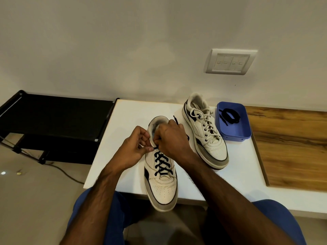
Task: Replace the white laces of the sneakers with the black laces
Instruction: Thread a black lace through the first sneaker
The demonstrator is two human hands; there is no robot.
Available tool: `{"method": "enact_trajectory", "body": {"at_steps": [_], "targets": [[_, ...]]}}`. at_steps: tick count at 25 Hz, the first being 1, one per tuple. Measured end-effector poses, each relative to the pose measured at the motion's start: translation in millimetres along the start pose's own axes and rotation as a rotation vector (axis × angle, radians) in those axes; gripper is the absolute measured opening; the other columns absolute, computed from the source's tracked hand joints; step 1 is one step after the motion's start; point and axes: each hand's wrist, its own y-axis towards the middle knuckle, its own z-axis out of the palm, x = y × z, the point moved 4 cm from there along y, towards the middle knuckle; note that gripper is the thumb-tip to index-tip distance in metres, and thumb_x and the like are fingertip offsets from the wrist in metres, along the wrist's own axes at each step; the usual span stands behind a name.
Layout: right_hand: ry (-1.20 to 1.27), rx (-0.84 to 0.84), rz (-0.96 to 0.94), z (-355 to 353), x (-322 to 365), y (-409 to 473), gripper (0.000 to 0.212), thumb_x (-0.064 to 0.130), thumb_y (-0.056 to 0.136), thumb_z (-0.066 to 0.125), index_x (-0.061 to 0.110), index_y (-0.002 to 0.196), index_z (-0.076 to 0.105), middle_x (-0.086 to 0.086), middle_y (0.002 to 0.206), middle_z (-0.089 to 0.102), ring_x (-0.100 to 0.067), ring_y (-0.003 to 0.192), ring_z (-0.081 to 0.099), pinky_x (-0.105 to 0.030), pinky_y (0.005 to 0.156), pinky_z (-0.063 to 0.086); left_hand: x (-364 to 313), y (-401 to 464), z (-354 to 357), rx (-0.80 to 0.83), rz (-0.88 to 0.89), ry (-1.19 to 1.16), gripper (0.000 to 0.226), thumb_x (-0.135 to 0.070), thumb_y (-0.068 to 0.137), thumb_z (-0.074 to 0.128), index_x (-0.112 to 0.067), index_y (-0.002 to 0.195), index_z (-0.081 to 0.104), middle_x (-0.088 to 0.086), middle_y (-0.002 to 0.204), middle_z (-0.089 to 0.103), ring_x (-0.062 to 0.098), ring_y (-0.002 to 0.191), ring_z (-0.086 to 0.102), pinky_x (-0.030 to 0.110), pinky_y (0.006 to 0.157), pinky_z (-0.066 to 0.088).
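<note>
Both hands, left hand (131, 149) and right hand (170, 138), pinch the black lace (161, 164) on the near shoe (161, 183), fingers pressed together.

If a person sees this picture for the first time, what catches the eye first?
Two hands, left hand and right hand, work a black lace into the near sneaker at the table's front edge. Behind it, the second sneaker keeps white laces, beside a blue tray holding another black lace.
</note>
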Motion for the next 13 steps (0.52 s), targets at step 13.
{"method": "enact_trajectory", "body": {"at_steps": [13], "targets": [[0.399, 0.031, 0.100, 8.6, -18.2, -8.9, 0.037, 0.009, 0.091, 0.064, 0.031, 0.121, 0.064, 0.019, 0.081, 0.067, -0.009, 0.110, 0.058, -0.039, 0.090, 0.027, -1.6, -1.2, -0.8, -0.039, 0.125, 0.239, 0.016, -0.023, 0.088, 0.076, -0.022, 0.086, 0.060, -0.013, 0.080, 0.065, 0.007, 0.080, 0.059, 0.027, 0.072, 0.049]]}}
